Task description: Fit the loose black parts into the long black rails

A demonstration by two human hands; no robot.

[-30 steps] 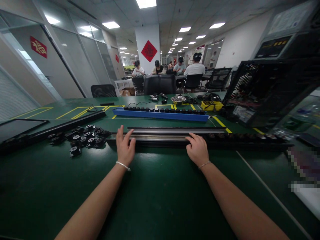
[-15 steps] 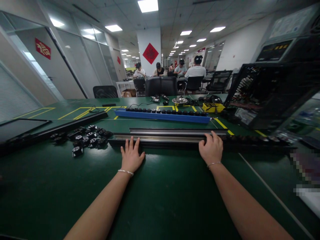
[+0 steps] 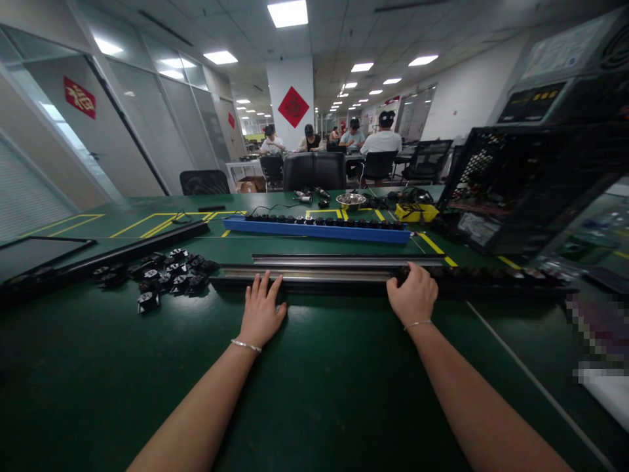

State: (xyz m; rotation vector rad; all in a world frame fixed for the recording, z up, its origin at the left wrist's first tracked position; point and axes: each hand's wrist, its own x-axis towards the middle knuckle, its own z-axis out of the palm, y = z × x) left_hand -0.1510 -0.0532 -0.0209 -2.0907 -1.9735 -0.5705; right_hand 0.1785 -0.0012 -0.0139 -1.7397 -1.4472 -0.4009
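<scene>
A long black channel rail [image 3: 314, 286] with a bare metal inner strip lies across the green table. My left hand [image 3: 264, 311] rests with spread fingertips on its near edge, left of the middle, holding nothing. Farther right, my right hand [image 3: 413, 295] curls over the rail, thumb and fingers closed around a small black part [image 3: 402, 273]. That part sits at the channel, mostly covered by the fingers. Right of this hand, a row of similar black parts [image 3: 511, 275] lines the rail. A loose pile of black parts with whitish faces [image 3: 179, 278] lies left of the rail.
Behind the rail lie a second narrow rail [image 3: 344, 260] and a blue tray [image 3: 314, 230] holding a row of black parts. A metal bowl [image 3: 350, 201] and yellow bin [image 3: 417, 212] stand farther back. An open computer case [image 3: 525, 177] rises at right. Several people sit beyond.
My right hand's fingers have closed more, and a small black part now shows between thumb and fingers. My left hand stays at the rail's edge. The view has shifted slightly.
</scene>
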